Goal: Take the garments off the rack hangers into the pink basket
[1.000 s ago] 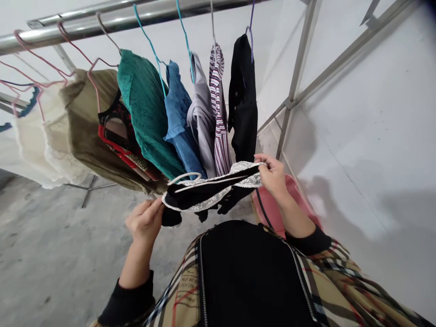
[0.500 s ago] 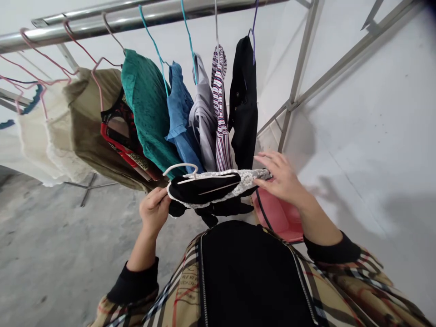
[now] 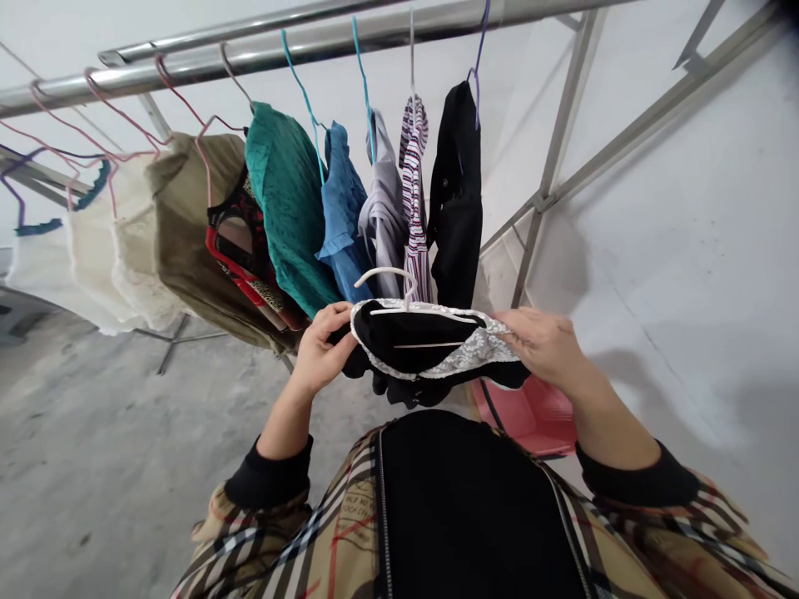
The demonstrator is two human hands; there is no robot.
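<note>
1. Nearest, at about 8 o'clock, my left hand [image 3: 321,345] had its thumb and fingers closed on the near-left shoulder edge of the garment.
2. My right hand [image 3: 543,341], at roughly 4 o'clock, had its fingers pinched on the opposite edge, by the end of the white lace trim [image 3: 478,353].
3. Between them, just below centre, the black garment [image 3: 430,329] was held up with its neckline open towards me, its lower folds bunched at 6 o'clock of the opening.
4. A white hanger [image 3: 430,314] lay inside that neckline, its hook standing out at 12 o'clock and curling towards 10; neither hand touched the hook.
5. I judged the step in hand to be evening the shoulders over the hanger. The next move seemed to call for both sides sitting level, then a grip on the hook.
6. Beyond the garment, at 4 o'clock, sat a pink basin [image 3: 540,416].
7. Farther off, clothes hung in a row, from a black piece [image 3: 459,200] at 1 o'clock to a green one [image 3: 287,208] at 11.
8. Farthest, the metal rail [image 3: 337,43] crossed 12 o'clock; placing the hook there would have needed a lift and reach.
</note>
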